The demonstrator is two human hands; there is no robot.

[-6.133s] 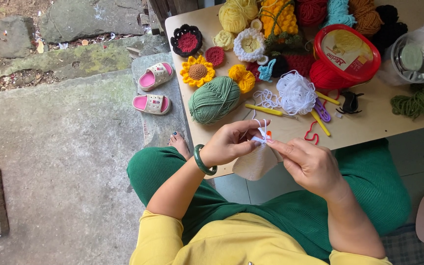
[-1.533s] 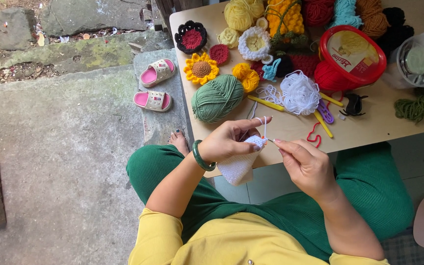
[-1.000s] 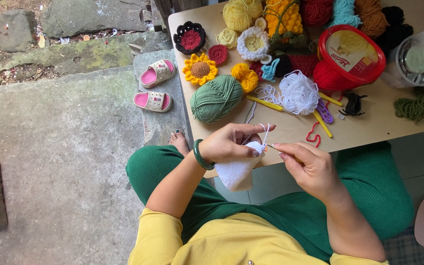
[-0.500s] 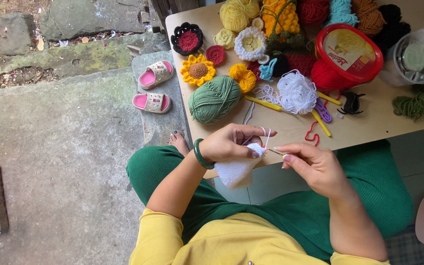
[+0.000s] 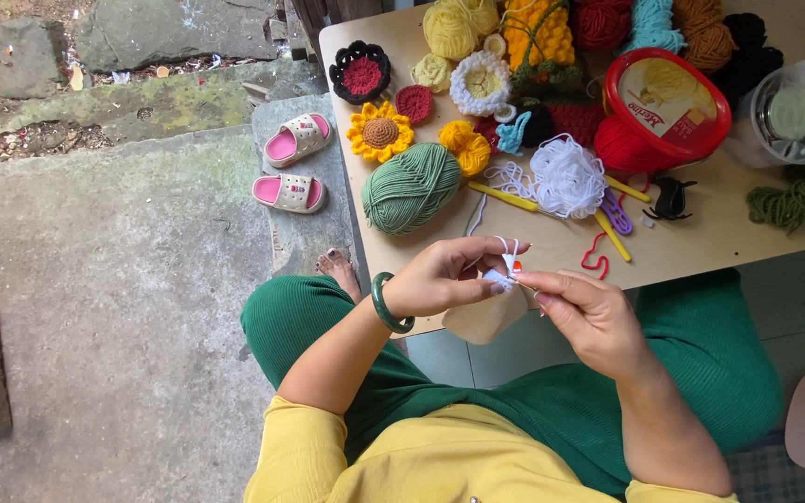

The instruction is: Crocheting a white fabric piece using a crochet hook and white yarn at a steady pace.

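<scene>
Yarn piece (image 5: 498, 277), small, white, looped strand pointing up toward the desk (image 5: 552, 247); we pinch it between left hand (image 5: 444, 277) and right hand (image 5: 589, 312) grips.

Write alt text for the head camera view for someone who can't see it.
Seen from above, a seated person's left hand and right hand pinch a small white crochet piece at the edge of a wooden table strewn with yarn balls, crocheted flowers and a red tub.

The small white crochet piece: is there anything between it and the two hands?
Nothing visible is. The left hand pinches the small white crochet piece directly, and the right hand meets it from the other side, above the table edge.
</scene>
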